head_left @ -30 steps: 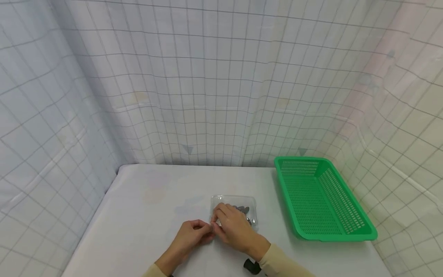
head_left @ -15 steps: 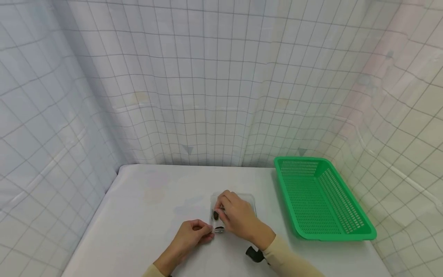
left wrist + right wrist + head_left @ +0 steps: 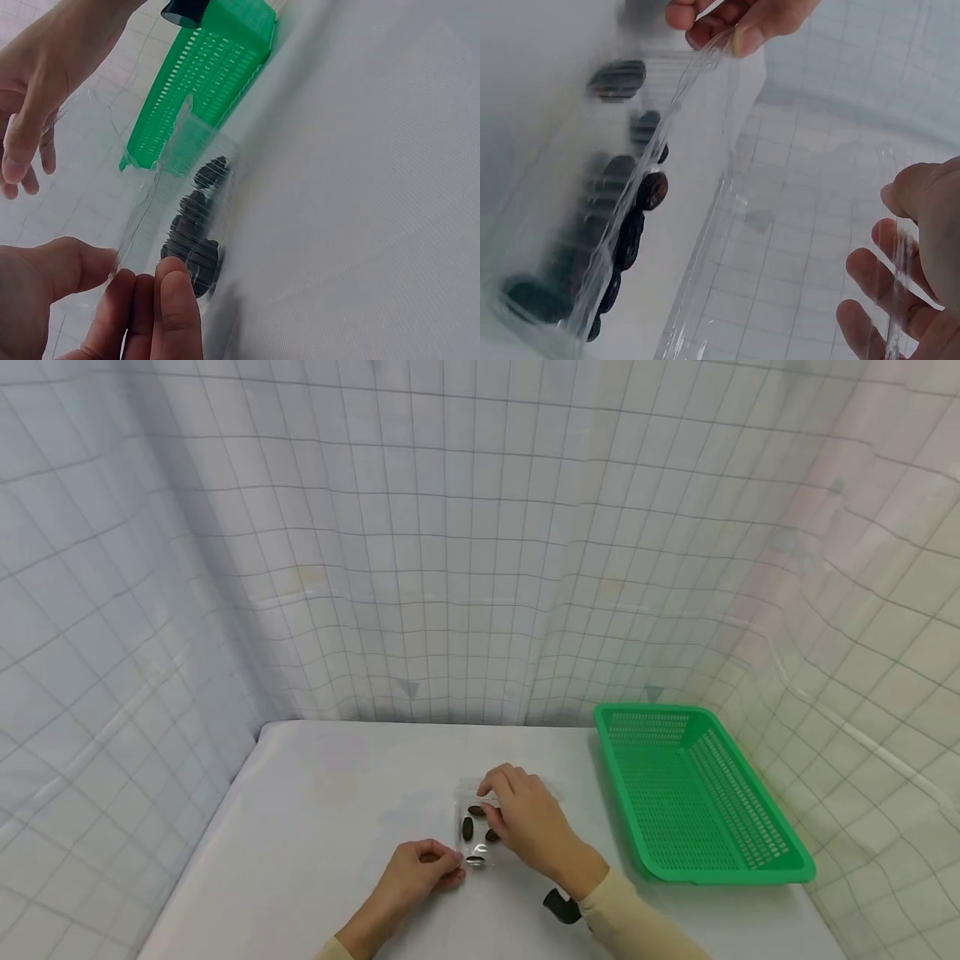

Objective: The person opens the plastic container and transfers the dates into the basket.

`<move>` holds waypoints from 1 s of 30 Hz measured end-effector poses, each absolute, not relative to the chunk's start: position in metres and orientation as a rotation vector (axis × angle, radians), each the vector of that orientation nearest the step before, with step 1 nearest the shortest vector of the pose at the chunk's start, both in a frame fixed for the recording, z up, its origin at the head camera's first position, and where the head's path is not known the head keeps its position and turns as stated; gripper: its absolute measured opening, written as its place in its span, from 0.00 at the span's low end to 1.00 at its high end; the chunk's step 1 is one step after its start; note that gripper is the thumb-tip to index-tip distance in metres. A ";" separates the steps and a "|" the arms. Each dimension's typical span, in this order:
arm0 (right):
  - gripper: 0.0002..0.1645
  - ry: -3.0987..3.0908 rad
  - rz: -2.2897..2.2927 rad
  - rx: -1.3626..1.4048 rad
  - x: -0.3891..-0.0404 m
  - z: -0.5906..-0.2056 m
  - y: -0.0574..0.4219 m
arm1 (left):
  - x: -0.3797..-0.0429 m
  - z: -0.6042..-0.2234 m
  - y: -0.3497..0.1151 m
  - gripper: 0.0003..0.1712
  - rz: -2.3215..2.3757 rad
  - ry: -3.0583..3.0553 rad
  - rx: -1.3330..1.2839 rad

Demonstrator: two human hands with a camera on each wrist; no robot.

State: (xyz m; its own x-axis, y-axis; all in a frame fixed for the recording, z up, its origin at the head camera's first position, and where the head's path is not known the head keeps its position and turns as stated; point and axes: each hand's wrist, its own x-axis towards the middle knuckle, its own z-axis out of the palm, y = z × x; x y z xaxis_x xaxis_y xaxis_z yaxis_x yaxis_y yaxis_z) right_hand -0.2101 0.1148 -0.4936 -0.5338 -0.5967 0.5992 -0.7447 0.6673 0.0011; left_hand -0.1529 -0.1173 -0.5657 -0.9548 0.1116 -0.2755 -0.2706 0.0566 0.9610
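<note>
A clear plastic clamshell box with several dark, glossy oval pieces in it lies in front of me. My left hand pinches the box's near left corner; in the left wrist view its thumb and fingertips meet on the thin rim. My right hand is above the box, thumb and fingers apart and loosely bent. In the right wrist view, the raised clear lid's edge crosses in front of those fingers, near the thumb. How firmly they touch it is hard to tell through the transparent plastic.
A green slotted basket stands to the right on the white-covered table. A black curved device sits at the right wrist. Grid-patterned white curtains enclose the back and both sides.
My right hand has moved from the box's near left corner up and to the right, its fingers spreading. The lid is raised, exposing more dark pieces. My left hand has stayed at the corner.
</note>
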 end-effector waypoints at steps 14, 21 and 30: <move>0.25 -2.211 0.459 0.738 -0.240 -0.497 0.162 | -0.151 -0.565 -0.117 0.11 1.958 2.128 -0.181; 0.44 -2.452 0.580 0.664 -0.246 -0.503 0.164 | -0.151 -0.560 -0.117 0.12 1.903 2.185 -0.164; 0.41 -2.864 0.876 0.510 -0.256 -0.515 0.171 | -0.147 -0.558 -0.120 0.14 1.795 2.290 -0.107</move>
State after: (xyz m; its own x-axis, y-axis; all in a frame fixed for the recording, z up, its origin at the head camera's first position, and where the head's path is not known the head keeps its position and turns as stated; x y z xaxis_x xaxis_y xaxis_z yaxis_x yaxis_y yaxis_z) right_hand -0.2557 0.1715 -0.5147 -0.9384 -0.2862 0.1939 -0.3457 0.7777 -0.5250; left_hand -0.1474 -0.1202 -0.5579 -0.9709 0.0835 -0.2243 -0.1978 0.2474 0.9485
